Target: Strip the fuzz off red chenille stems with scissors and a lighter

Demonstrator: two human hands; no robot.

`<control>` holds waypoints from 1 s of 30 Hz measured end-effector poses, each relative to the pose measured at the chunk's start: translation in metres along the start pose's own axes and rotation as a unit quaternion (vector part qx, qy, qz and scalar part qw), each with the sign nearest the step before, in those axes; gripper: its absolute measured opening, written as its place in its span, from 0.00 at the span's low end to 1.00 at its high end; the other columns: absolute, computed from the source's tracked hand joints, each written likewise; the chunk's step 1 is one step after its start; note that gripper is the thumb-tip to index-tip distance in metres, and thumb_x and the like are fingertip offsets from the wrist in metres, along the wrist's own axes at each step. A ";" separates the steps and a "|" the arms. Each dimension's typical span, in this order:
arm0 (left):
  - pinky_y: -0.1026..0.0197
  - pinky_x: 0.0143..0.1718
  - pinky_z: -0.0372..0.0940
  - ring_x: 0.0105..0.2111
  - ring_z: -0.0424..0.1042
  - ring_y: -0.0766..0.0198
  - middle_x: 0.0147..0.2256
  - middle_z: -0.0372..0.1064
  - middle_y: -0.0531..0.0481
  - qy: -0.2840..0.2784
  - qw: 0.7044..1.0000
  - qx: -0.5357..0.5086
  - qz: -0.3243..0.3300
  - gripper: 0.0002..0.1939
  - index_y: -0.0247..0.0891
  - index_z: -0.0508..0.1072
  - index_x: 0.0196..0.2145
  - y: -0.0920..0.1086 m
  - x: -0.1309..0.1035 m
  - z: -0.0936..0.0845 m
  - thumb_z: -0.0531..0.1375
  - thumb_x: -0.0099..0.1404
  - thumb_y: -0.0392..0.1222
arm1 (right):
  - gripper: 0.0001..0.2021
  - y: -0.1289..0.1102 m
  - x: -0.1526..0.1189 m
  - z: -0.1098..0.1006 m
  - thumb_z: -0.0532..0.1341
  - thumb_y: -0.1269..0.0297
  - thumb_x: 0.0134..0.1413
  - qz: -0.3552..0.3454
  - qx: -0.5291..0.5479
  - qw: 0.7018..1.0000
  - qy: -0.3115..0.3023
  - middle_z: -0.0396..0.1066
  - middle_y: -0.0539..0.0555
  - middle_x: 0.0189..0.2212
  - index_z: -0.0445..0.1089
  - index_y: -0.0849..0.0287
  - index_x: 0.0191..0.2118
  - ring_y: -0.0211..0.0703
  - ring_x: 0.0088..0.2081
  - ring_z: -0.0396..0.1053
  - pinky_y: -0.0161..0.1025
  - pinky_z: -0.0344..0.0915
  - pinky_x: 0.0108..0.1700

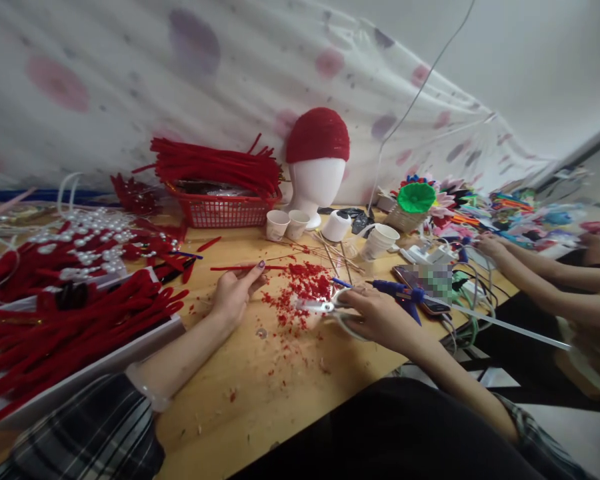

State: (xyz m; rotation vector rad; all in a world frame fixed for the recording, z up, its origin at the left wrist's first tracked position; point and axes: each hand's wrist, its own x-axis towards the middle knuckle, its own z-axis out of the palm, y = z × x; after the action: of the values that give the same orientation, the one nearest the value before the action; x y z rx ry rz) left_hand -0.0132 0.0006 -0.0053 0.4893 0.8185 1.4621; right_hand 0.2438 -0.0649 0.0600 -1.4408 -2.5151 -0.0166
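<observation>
Scissors (321, 307) are being held at near right of clippings (307, 279); glue gun (393, 289) is lying farther right; mannequin head (317, 177) is standing far, basket (227, 211) sitting to its left.

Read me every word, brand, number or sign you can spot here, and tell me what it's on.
None can be read.
Leftmost paper cup: faint marks, too small and blurred.
Phone screen: pixelated, nothing legible.
Scissors and blue glue gun: no lettering I can make out.
</observation>
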 end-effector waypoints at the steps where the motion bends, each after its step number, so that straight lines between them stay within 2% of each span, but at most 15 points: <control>1: 0.67 0.30 0.68 0.23 0.71 0.71 0.23 0.75 0.50 -0.001 1.000 0.002 -0.002 0.17 0.30 0.76 0.25 0.000 0.000 0.000 0.74 0.37 0.38 | 0.05 0.000 0.001 0.000 0.60 0.65 0.52 -0.005 -0.006 1.000 -0.010 0.73 0.55 0.30 0.70 0.57 0.35 0.42 0.31 0.68 0.37 0.61 0.33; 4: 0.69 0.30 0.68 0.23 0.71 0.72 0.23 0.74 0.51 -0.003 1.000 0.002 -0.008 0.16 0.30 0.76 0.25 0.001 -0.001 0.001 0.74 0.37 0.36 | 0.05 0.003 0.004 0.002 0.58 0.66 0.54 0.020 0.003 0.999 0.044 0.73 0.54 0.30 0.69 0.58 0.36 0.41 0.30 0.68 0.37 0.62 0.33; 8: 0.69 0.32 0.69 0.25 0.73 0.71 0.25 0.76 0.51 -0.003 1.000 0.000 -0.015 0.12 0.31 0.76 0.25 0.003 -0.001 0.001 0.72 0.40 0.32 | 0.04 0.013 0.006 0.001 0.57 0.68 0.53 -0.051 -0.017 0.998 0.013 0.73 0.55 0.30 0.69 0.58 0.35 0.43 0.33 0.70 0.38 0.63 0.35; 9: 0.69 0.32 0.69 0.25 0.73 0.71 0.25 0.76 0.51 -0.003 1.000 0.000 -0.019 0.11 0.31 0.76 0.25 0.003 -0.001 0.001 0.72 0.41 0.31 | 0.04 0.015 0.007 -0.001 0.58 0.68 0.52 -0.059 -0.017 0.998 0.026 0.73 0.55 0.31 0.69 0.57 0.35 0.43 0.33 0.70 0.38 0.63 0.35; 12: 0.68 0.32 0.70 0.25 0.73 0.70 0.25 0.76 0.49 -0.005 0.999 0.003 -0.033 0.09 0.31 0.77 0.26 0.004 -0.002 0.001 0.71 0.43 0.31 | 0.04 0.020 0.007 -0.012 0.58 0.68 0.52 -0.014 -0.015 0.987 0.157 0.72 0.54 0.29 0.65 0.57 0.35 0.41 0.29 0.68 0.36 0.62 0.31; 15: 0.68 0.30 0.69 0.24 0.72 0.70 0.25 0.76 0.48 -0.007 0.999 0.009 -0.041 0.10 0.30 0.78 0.26 0.006 -0.003 0.002 0.72 0.42 0.33 | 0.04 0.018 0.009 -0.021 0.58 0.68 0.50 -0.004 -0.051 0.977 0.206 0.70 0.51 0.25 0.63 0.57 0.35 0.39 0.25 0.65 0.35 0.59 0.27; 20: 0.70 0.25 0.66 0.21 0.68 0.73 0.21 0.72 0.53 -0.009 0.999 0.027 -0.040 0.15 0.30 0.76 0.21 0.006 -0.005 0.004 0.75 0.37 0.39 | 0.07 0.005 0.016 -0.015 0.59 0.67 0.47 0.008 -0.035 0.988 0.152 0.67 0.51 0.26 0.61 0.57 0.34 0.40 0.26 0.64 0.36 0.57 0.28; 26: 0.68 0.30 0.68 0.23 0.70 0.71 0.23 0.74 0.52 0.001 0.997 0.037 -0.070 0.18 0.31 0.77 0.21 0.004 -0.006 0.006 0.76 0.31 0.39 | 0.07 0.000 0.009 0.004 0.60 0.63 0.50 0.059 0.046 0.997 0.018 0.68 0.52 0.28 0.61 0.56 0.34 0.41 0.29 0.65 0.37 0.58 0.30; 30: 0.66 0.34 0.70 0.28 0.73 0.69 0.25 0.76 0.51 0.020 0.996 0.038 -0.074 0.16 0.34 0.78 0.23 0.004 -0.007 0.007 0.76 0.34 0.37 | 0.07 0.002 0.003 0.017 0.61 0.63 0.49 0.058 0.039 0.997 0.028 0.68 0.53 0.28 0.62 0.56 0.34 0.43 0.30 0.66 0.38 0.59 0.31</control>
State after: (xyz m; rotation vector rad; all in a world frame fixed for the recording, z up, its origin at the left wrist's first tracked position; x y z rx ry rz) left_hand -0.0096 -0.0049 0.0036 0.4479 0.9255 1.3110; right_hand 0.2409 -0.0587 0.0440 -1.5315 -2.3563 0.0608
